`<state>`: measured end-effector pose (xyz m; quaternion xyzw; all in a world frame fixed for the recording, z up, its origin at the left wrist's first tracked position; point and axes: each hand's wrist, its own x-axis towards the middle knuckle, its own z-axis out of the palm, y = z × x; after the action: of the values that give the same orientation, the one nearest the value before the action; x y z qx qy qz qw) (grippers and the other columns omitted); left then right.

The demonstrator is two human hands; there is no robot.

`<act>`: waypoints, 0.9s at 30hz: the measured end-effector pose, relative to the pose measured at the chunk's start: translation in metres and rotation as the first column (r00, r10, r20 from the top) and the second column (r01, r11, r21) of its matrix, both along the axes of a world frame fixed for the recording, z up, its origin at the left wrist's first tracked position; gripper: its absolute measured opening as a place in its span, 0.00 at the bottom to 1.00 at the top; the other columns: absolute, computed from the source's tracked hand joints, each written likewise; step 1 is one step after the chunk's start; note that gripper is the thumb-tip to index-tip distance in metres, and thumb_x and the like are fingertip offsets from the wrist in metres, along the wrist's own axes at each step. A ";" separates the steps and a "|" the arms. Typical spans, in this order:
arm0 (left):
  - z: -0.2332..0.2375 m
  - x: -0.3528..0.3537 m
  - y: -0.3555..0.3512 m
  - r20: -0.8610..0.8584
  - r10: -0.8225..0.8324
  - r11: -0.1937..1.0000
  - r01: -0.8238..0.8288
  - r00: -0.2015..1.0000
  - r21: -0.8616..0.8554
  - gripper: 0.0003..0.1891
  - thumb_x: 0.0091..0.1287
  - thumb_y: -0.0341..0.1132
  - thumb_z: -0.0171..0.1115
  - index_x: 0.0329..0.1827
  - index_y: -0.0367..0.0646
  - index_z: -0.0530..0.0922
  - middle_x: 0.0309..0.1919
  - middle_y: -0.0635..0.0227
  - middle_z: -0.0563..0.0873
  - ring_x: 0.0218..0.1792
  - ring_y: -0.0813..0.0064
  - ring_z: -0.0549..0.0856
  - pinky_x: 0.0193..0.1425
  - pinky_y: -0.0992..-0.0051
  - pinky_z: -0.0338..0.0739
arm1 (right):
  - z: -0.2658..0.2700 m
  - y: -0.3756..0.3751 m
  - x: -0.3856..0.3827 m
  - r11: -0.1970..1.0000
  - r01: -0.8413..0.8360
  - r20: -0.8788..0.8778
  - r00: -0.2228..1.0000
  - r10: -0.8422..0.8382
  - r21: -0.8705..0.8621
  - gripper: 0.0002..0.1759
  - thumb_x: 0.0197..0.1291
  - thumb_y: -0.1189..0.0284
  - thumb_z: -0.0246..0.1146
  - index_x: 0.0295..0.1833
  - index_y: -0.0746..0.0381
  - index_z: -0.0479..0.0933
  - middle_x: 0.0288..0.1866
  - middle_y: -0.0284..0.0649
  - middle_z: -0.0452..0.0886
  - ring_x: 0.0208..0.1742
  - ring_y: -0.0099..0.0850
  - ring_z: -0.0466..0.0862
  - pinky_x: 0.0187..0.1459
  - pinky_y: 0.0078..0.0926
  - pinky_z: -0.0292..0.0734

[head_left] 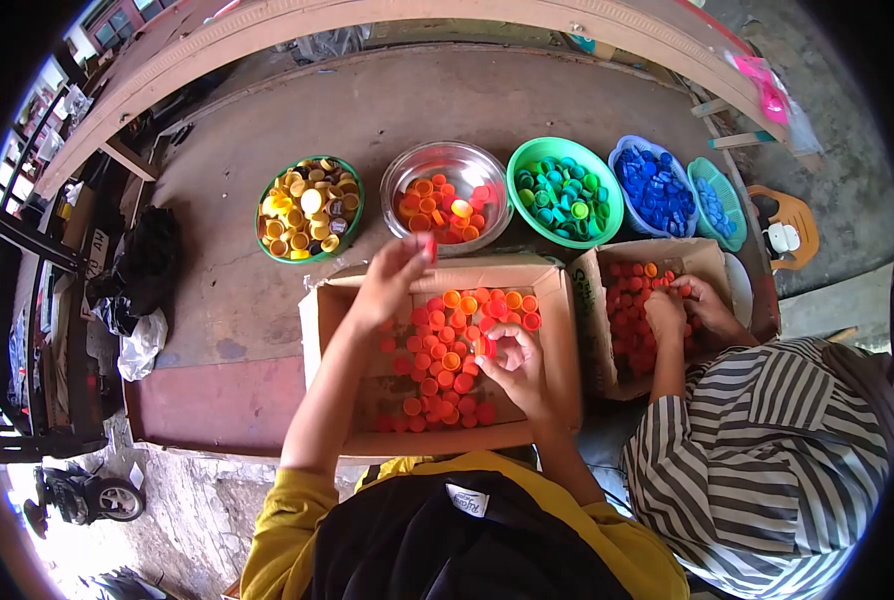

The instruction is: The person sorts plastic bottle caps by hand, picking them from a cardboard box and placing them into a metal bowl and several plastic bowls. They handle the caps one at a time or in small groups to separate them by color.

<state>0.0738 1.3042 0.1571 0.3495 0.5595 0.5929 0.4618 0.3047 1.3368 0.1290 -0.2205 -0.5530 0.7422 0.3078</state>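
Caps (464,382): likely light, stiff (pinch the rims, I'd say)
Left hand (387,285): grasping a red cap (430,249)
Right hand (518,368): pinching another cap (485,347)

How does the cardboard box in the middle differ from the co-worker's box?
The middle box is larger; the co-worker's box is smaller and narrower. The middle box shows wide bare patches of floor around its caps; the co-worker's box looks more densely covered. Both are open-topped cardboard and hold red and orange caps.
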 end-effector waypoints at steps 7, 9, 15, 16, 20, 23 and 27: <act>-0.013 -0.019 0.048 -0.522 0.142 0.987 -0.158 0.841 0.015 0.28 0.65 0.38 0.55 0.64 0.37 0.57 0.57 0.52 0.70 0.53 0.67 0.75 0.54 0.72 0.73 | -0.005 0.004 0.006 0.997 0.077 0.083 0.993 -0.079 0.030 0.19 0.47 0.86 0.63 0.44 0.61 0.68 0.45 0.32 0.69 0.48 0.20 0.73 0.44 0.19 0.78; -0.008 -0.010 0.024 -0.478 0.142 0.990 -0.121 0.867 0.075 0.28 0.63 0.37 0.57 0.63 0.36 0.59 0.53 0.53 0.71 0.52 0.64 0.76 0.52 0.71 0.73 | -0.006 0.011 0.002 0.993 0.102 0.091 0.990 -0.108 0.062 0.19 0.47 0.86 0.63 0.44 0.61 0.68 0.45 0.32 0.70 0.47 0.20 0.74 0.42 0.19 0.79; -0.020 0.034 -0.074 -0.443 0.208 0.971 -0.237 0.872 -0.012 0.14 0.59 0.27 0.60 0.46 0.36 0.71 0.37 0.60 0.76 0.33 0.71 0.79 0.36 0.75 0.76 | 0.027 0.059 -0.055 0.897 0.228 0.100 0.953 -0.285 0.379 0.14 0.45 0.83 0.66 0.38 0.63 0.71 0.40 0.34 0.74 0.42 0.22 0.78 0.36 0.20 0.81; -0.018 0.042 -0.085 -0.482 0.205 0.977 -0.208 0.852 0.048 0.15 0.58 0.27 0.60 0.47 0.37 0.71 0.38 0.59 0.76 0.32 0.71 0.79 0.35 0.75 0.76 | 0.024 0.073 -0.069 0.869 0.248 0.031 0.957 -0.288 0.429 0.14 0.45 0.83 0.66 0.38 0.64 0.72 0.39 0.35 0.74 0.41 0.23 0.78 0.35 0.21 0.82; -0.036 0.065 -0.114 -0.613 0.023 0.990 -0.102 0.790 -0.095 0.18 0.55 0.28 0.62 0.49 0.39 0.71 0.41 0.57 0.75 0.41 0.64 0.78 0.42 0.70 0.75 | 0.014 0.122 -0.121 0.771 0.258 -0.014 0.951 -0.309 0.582 0.13 0.42 0.83 0.66 0.36 0.65 0.73 0.36 0.38 0.74 0.37 0.25 0.78 0.33 0.25 0.84; -0.068 0.077 -0.123 -0.755 -0.095 0.994 0.017 0.649 -0.111 0.20 0.54 0.31 0.63 0.49 0.40 0.70 0.45 0.57 0.72 0.47 0.58 0.75 0.49 0.65 0.74 | 0.005 0.142 -0.133 0.563 0.189 0.057 0.919 -0.390 0.805 0.15 0.41 0.81 0.69 0.36 0.64 0.73 0.37 0.41 0.73 0.38 0.29 0.78 0.32 0.24 0.85; -0.072 0.086 -0.123 -0.745 -0.335 0.936 0.113 0.577 -0.334 0.20 0.51 0.32 0.64 0.47 0.44 0.70 0.48 0.59 0.69 0.50 0.57 0.73 0.51 0.63 0.73 | 0.025 0.127 -0.139 0.630 0.260 -0.013 0.929 -0.369 0.732 0.15 0.41 0.80 0.69 0.37 0.63 0.73 0.38 0.40 0.72 0.37 0.29 0.77 0.31 0.22 0.84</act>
<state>0.1602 1.1813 0.0847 0.5825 0.7257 0.2377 0.2784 0.1658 1.4641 0.1545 -0.2253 -0.7721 0.3818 0.4553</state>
